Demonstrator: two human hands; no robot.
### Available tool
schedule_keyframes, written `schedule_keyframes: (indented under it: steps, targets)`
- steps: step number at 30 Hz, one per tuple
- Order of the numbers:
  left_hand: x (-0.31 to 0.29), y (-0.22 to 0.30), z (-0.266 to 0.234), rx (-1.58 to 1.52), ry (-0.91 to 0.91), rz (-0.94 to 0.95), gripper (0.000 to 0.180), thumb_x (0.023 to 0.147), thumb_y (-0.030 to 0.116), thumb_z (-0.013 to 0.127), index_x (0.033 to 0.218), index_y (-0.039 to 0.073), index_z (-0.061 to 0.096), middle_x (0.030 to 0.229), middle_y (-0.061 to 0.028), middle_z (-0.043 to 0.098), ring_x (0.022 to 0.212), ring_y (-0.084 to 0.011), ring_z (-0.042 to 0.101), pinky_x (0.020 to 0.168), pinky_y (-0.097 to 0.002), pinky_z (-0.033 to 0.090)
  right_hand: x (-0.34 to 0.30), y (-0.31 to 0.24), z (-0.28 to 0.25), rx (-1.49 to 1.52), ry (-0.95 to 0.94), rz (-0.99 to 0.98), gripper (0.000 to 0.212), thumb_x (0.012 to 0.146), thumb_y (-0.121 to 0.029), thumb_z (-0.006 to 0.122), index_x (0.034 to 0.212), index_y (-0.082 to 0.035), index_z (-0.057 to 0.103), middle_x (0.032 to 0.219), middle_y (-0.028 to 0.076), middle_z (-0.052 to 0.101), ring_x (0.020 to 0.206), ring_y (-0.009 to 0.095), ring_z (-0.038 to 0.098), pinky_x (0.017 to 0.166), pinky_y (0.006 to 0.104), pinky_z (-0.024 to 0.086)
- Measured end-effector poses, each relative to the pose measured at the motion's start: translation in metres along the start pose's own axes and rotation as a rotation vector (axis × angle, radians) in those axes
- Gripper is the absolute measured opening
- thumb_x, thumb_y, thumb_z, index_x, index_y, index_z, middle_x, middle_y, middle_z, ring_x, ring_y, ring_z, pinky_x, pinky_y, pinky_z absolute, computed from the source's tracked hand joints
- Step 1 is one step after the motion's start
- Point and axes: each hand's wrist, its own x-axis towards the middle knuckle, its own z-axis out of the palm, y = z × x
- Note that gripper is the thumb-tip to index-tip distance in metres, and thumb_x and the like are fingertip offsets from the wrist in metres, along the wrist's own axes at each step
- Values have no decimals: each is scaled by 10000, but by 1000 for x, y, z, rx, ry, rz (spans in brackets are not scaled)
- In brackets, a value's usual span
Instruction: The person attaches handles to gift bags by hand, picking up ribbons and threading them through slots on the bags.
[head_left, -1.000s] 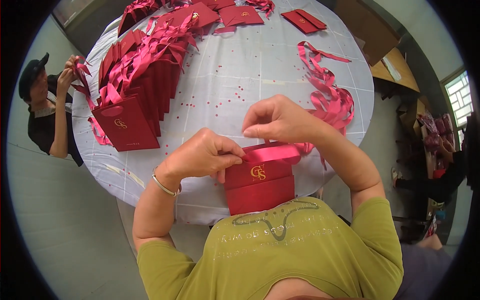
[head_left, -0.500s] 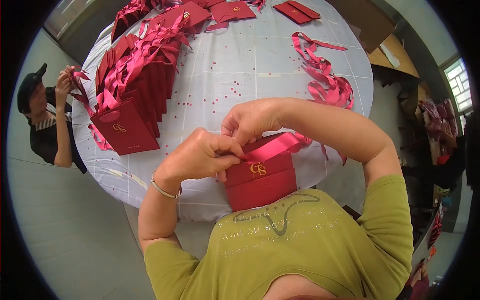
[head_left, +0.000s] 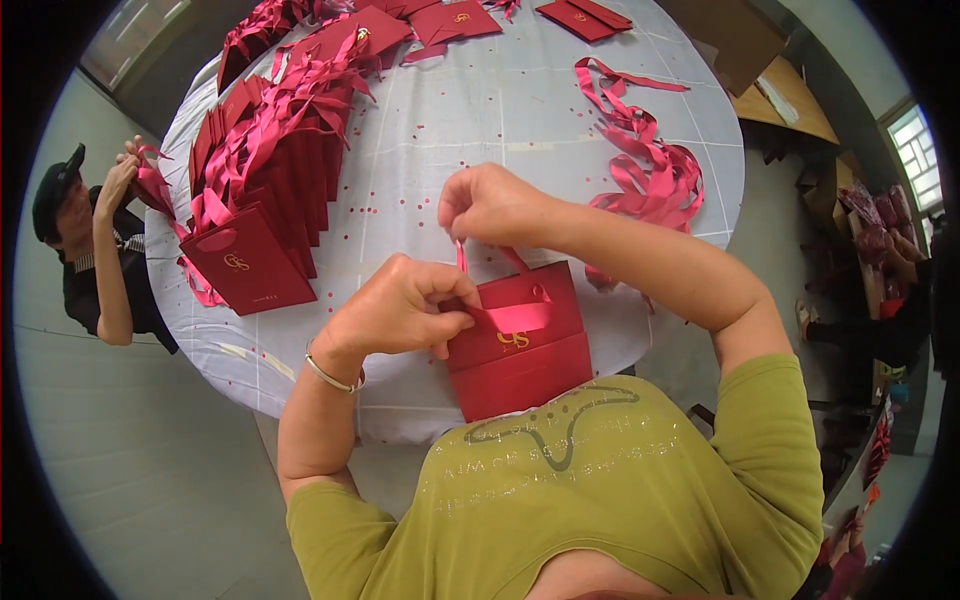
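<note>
A red paper gift bag (head_left: 530, 375) with a gold print lies at the table's near edge, against my shirt. My left hand (head_left: 405, 312) is closed in a pinch at the bag's upper left corner, where one end of the pink ribbon handle (head_left: 520, 318) meets it. The ribbon's wide loop lies across the front of the bag. Above the bag my right hand (head_left: 495, 207) is closed on a pink ribbon, which hangs taut from its fingertips down to the bag. The fingertips of both hands are partly hidden.
Finished-looking red bags with ribbons (head_left: 265, 190) stand in a dense row on the left. Loose pink ribbons (head_left: 655, 185) lie in a heap at the right. Flat red bags (head_left: 585, 18) rest at the back. Confetti-like dots dot the white tablecloth (head_left: 480, 110). A co-worker (head_left: 100, 250) handles a bag.
My right hand has risen away from my left hand, drawing a ribbon upward from the bag. The wide ribbon now droops in a loop over the bag's front. My left hand stays nearly in place.
</note>
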Motion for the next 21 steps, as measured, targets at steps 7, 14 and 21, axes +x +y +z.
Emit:
schedule_keyframes:
  steps: [7, 14, 21]
  targets:
    - [2, -5, 1, -65, -17, -47, 105, 813, -65, 634, 908, -23, 644, 661, -31, 653, 548, -106, 671, 480, -219, 519, 2, 3, -15, -233, 241, -70, 198, 786, -54, 616, 963, 20, 664, 833, 90, 668, 763, 166, 631, 665, 304, 512]
    - [3, -5, 2, -75, -31, -72, 113, 828, -48, 627, 936, -16, 642, 660, -20, 645, 544, -91, 658, 468, -211, 494, 10, 14, -16, -336, 289, -141, 188, 768, -126, 679, 874, 28, 694, 795, 152, 694, 743, 223, 668, 688, 340, 534]
    - [10, -13, -1, -48, -59, -156, 123, 841, 4, 605, 962, 0, 624, 651, -23, 631, 540, -102, 647, 460, -249, 447, -10, 11, -28, -414, 378, -31, 260, 847, -219, 697, 878, 39, 680, 738, 111, 682, 604, 154, 629, 578, 314, 507]
